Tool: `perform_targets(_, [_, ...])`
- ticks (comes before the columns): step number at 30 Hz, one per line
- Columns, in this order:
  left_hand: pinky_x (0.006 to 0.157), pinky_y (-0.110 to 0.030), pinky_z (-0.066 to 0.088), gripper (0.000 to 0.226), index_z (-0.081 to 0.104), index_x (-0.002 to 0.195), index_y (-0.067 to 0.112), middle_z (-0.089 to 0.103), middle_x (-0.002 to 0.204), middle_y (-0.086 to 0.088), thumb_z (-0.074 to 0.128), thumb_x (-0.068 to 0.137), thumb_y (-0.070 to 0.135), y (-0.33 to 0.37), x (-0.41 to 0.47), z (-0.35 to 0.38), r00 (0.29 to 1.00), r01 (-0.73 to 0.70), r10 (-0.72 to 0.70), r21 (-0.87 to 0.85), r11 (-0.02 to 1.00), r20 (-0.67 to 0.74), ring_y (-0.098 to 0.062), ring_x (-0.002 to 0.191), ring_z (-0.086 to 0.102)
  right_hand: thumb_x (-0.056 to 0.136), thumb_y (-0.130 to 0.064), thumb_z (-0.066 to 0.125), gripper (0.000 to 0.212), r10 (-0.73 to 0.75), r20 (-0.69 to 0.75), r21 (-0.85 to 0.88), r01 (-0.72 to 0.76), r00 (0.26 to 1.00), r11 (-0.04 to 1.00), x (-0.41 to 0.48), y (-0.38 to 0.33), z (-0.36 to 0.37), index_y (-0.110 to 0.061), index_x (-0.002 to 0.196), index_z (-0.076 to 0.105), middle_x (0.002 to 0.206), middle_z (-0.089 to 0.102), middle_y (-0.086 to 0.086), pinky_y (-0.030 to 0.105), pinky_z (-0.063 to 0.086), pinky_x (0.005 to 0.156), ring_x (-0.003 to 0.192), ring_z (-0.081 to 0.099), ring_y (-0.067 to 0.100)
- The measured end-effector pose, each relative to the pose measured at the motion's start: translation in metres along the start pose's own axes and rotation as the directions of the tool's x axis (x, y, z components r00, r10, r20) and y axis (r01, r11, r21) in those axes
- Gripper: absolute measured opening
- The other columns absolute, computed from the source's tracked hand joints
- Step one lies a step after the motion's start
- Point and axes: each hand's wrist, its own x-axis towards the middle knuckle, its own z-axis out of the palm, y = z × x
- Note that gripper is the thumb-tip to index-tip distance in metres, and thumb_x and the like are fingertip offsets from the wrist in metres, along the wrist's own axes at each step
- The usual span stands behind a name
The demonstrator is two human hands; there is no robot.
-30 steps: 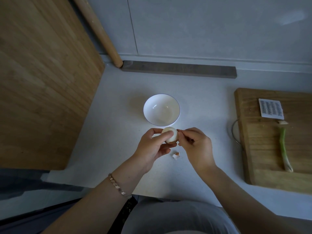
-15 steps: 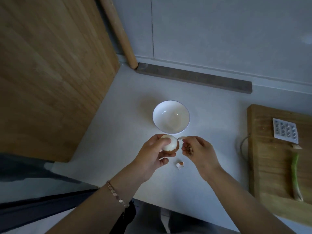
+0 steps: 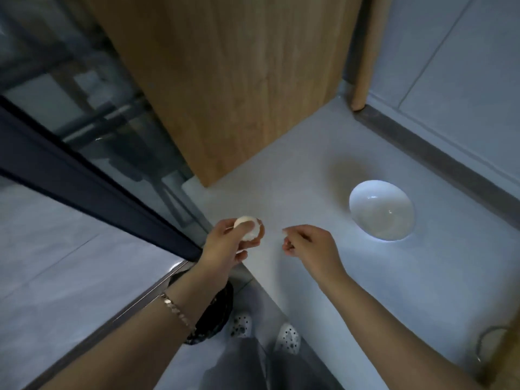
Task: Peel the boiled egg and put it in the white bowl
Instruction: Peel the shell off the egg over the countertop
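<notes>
My left hand holds the boiled egg near the counter's left corner; its top is peeled white and brown shell still clings to its right side. My right hand hovers a little to the right of the egg, fingers pinched on a small pale bit of shell. The white bowl stands empty on the grey counter, to the right of both hands.
A tall wooden panel rises at the counter's left edge. Below the corner sits a dark bin on the floor, beside my shoes. The grey wall and a dark strip run behind the bowl. A wooden board's corner shows at far right.
The view has swung left and down. Both hands have moved away from the bowl toward the counter's left corner, and the right hand has pulled apart from the egg with a bit of shell.
</notes>
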Motion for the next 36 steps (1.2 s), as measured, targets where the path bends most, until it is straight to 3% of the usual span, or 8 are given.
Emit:
perform_targets(8, [0.057, -0.028, 0.041, 0.015, 0.054, 0.092, 0.014, 0.064, 0.087, -0.009, 0.064, 0.082, 0.02, -0.019, -0.002, -0.121, 0.929, -0.025, 0.001, -0.059, 0.998, -0.37, -0.022, 0.072, 0.064, 0.084, -0.012, 0.053, 0.026, 0.091, 0.33, -0.466, 0.078, 0.94, 0.882, 0.02, 0.031, 0.158, 0.01, 0.074, 0.064, 0.08, 0.066, 0.031, 0.031, 0.04, 0.059, 0.071, 0.06, 0.035])
perform_targets(11, [0.054, -0.026, 0.041, 0.018, 0.052, 0.093, 0.015, 0.063, 0.089, -0.008, 0.064, 0.082, 0.02, -0.027, 0.0, -0.158, 0.902, 0.01, -0.05, -0.094, 0.996, -0.428, -0.015, 0.065, 0.061, 0.087, -0.013, 0.05, 0.036, 0.272, 0.373, -0.556, -0.021, 0.887, 0.831, 0.026, 0.045, 0.204, -0.004, 0.053, 0.053, 0.063, 0.053, 0.015, 0.027, 0.031, 0.051, 0.067, 0.049, 0.022])
perform_targets(14, [0.053, -0.024, 0.041, 0.014, 0.052, 0.087, 0.017, 0.062, 0.09, -0.008, 0.065, 0.082, 0.02, -0.033, 0.001, -0.184, 0.887, 0.027, -0.077, -0.114, 0.993, -0.455, -0.018, 0.069, 0.062, 0.087, -0.009, 0.049, 0.039, 0.398, 0.311, -0.537, -0.186, 0.863, 0.823, 0.031, 0.055, 0.237, -0.013, 0.05, 0.039, 0.059, 0.044, 0.009, 0.03, 0.033, 0.053, 0.063, 0.047, 0.023])
perform_targets(17, [0.053, -0.023, 0.038, 0.014, 0.05, 0.077, 0.022, 0.061, 0.081, -0.003, 0.063, 0.082, 0.019, -0.039, 0.002, -0.202, 0.886, 0.038, -0.094, -0.13, 0.991, -0.455, -0.018, 0.071, 0.062, 0.086, -0.003, 0.05, 0.025, 0.442, 0.314, -0.532, -0.23, 0.84, 0.815, 0.032, 0.059, 0.256, -0.007, 0.062, 0.055, 0.074, 0.053, 0.011, 0.032, 0.04, 0.069, 0.083, 0.054, 0.024])
perform_targets(22, [0.057, -0.025, 0.039, 0.021, 0.05, 0.099, 0.013, 0.06, 0.079, 0.002, 0.062, 0.083, 0.018, -0.043, 0.001, -0.221, 0.894, 0.057, -0.119, -0.154, 0.986, -0.432, -0.015, 0.067, 0.062, 0.085, 0.008, 0.051, 0.016, 0.466, 0.264, -0.492, -0.297, 0.844, 0.818, 0.029, 0.052, 0.271, 0.01, 0.095, 0.063, 0.083, 0.06, 0.015, 0.019, 0.053, 0.068, 0.087, 0.059, 0.025])
perform_targets(26, [0.056, -0.026, 0.038, 0.022, 0.049, 0.1, 0.013, 0.058, 0.08, 0.002, 0.062, 0.083, 0.018, -0.044, 0.0, -0.229, 0.897, 0.067, -0.124, -0.147, 0.987, -0.424, -0.015, 0.066, 0.061, 0.082, 0.005, 0.059, 0.011, 0.342, 0.255, -0.617, -0.12, 0.904, 0.778, 0.015, 0.043, 0.278, 0.009, 0.092, 0.064, 0.1, 0.066, 0.03, 0.043, 0.056, 0.074, 0.069, 0.061, 0.034])
perform_targets(30, [0.056, -0.027, 0.038, 0.024, 0.05, 0.101, 0.013, 0.06, 0.094, -0.006, 0.064, 0.081, 0.019, -0.045, -0.001, -0.233, 0.898, 0.073, -0.128, -0.142, 0.987, -0.422, -0.016, 0.067, 0.062, 0.074, -0.029, 0.074, 0.019, 0.214, 0.331, -0.775, 0.135, 0.919, 0.617, 0.009, 0.044, 0.276, -0.014, 0.08, 0.065, 0.092, 0.071, 0.007, 0.03, 0.049, 0.066, 0.086, 0.066, 0.024])
perform_targets(36, [0.055, -0.027, 0.038, 0.024, 0.05, 0.1, 0.014, 0.062, 0.101, -0.012, 0.064, 0.081, 0.021, -0.046, 0.0, -0.234, 0.916, 0.069, -0.11, -0.119, 0.991, -0.386, -0.016, 0.063, 0.061, 0.083, -0.004, 0.058, 0.021, 0.222, 0.463, -0.707, 0.206, 0.858, 0.677, 0.015, 0.049, 0.271, -0.008, 0.099, 0.071, 0.109, 0.07, 0.013, 0.027, 0.048, 0.086, 0.101, 0.064, 0.026])
